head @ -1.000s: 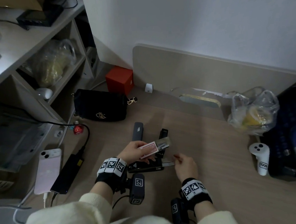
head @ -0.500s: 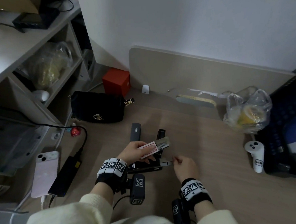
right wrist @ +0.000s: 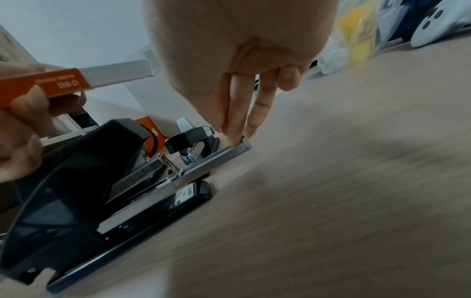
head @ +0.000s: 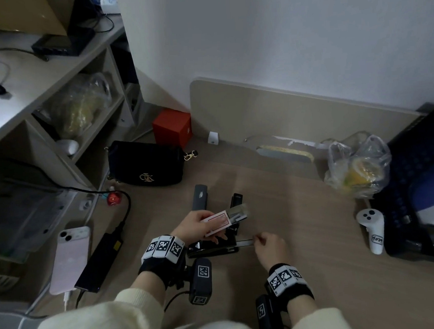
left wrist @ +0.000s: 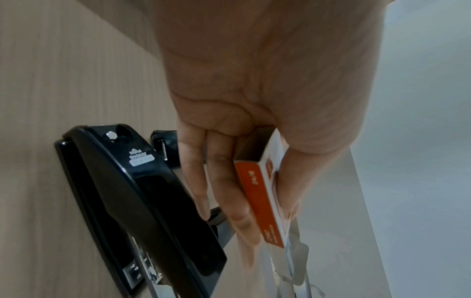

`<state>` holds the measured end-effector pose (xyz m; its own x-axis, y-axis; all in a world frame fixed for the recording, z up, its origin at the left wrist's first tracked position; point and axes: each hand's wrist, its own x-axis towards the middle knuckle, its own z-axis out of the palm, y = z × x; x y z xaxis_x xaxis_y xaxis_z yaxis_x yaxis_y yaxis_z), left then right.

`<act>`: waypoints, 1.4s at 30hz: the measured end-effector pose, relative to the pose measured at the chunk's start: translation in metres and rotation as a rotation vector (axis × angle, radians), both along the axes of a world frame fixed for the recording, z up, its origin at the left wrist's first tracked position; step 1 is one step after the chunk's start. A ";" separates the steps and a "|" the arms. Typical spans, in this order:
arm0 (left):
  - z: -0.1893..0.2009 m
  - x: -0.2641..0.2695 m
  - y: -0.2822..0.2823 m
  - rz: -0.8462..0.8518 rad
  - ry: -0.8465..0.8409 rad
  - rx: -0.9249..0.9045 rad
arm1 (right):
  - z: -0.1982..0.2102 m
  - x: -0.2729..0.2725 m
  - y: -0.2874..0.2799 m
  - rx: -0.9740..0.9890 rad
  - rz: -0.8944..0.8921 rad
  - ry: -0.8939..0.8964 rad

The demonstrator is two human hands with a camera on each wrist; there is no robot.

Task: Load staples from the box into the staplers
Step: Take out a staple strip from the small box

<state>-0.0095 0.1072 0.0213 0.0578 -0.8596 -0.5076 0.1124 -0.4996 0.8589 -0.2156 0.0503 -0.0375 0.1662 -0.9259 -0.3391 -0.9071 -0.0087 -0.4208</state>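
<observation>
My left hand (head: 202, 223) grips an orange and white staple box (head: 217, 222) above the desk, its grey inner tray (head: 238, 211) slid partly out. In the left wrist view, fingers and thumb pinch the staple box (left wrist: 262, 201) by its sides. Below it a black stapler (head: 211, 250) lies on the desk with its silver staple rail (head: 244, 243) pulled out to the right. My right hand (head: 255, 238) pinches the rail's end (right wrist: 242, 146) with thumb and fingertips. Whether staples lie in the rail is hidden. Two more staplers, one black (head: 236, 201) and one grey (head: 199, 196), lie behind.
A black handbag (head: 146, 164) and a red box (head: 172, 127) stand at the back. A pink phone (head: 71, 259) and a power bank (head: 102, 259) lie at the left. At the right are a plastic bag (head: 357, 167) and a white controller (head: 372, 228).
Both hands stay almost where they were, the left holding the box and the right at the rail's end. Only the head view has shifted slightly.
</observation>
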 end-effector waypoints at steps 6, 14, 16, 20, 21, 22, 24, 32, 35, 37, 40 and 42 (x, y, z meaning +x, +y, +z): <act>0.002 -0.001 0.007 -0.017 -0.010 -0.005 | 0.001 0.003 0.014 0.010 0.024 0.002; 0.003 0.000 0.012 -0.054 -0.036 -0.006 | 0.004 -0.003 0.013 0.012 -0.041 -0.166; 0.005 -0.001 0.013 -0.059 -0.040 -0.013 | 0.010 -0.007 0.009 -0.017 -0.111 -0.253; 0.006 -0.002 0.014 -0.070 -0.050 -0.005 | 0.027 -0.011 0.005 -0.081 -0.201 -0.381; 0.007 -0.003 0.014 -0.077 -0.051 -0.004 | 0.031 -0.010 0.004 -0.097 -0.204 -0.424; 0.007 -0.003 0.014 -0.090 -0.056 -0.005 | 0.034 -0.009 0.004 -0.103 -0.203 -0.473; 0.010 -0.003 0.013 -0.129 -0.065 -0.011 | 0.043 -0.005 0.004 -0.093 -0.198 -0.582; 0.032 -0.014 0.006 -0.139 0.097 -0.085 | 0.077 0.006 -0.004 0.102 -0.141 -0.805; 0.033 -0.013 0.004 -0.147 0.106 -0.082 | 0.076 0.007 -0.007 0.047 -0.078 -0.810; 0.033 -0.012 0.003 -0.137 0.109 -0.075 | 0.074 0.008 -0.009 0.033 -0.065 -0.804; 0.029 -0.010 -0.001 -0.116 0.110 -0.062 | 0.068 0.010 -0.012 0.027 -0.072 -0.791; 0.027 -0.008 -0.003 -0.092 0.117 -0.038 | 0.066 0.012 -0.015 0.032 -0.117 -0.814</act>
<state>-0.0177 0.1042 0.0485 -0.0796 -0.8775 -0.4729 0.1677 -0.4794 0.8614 -0.2039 0.0354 0.0287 0.2748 -0.9444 -0.1806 -0.3123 0.0900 -0.9457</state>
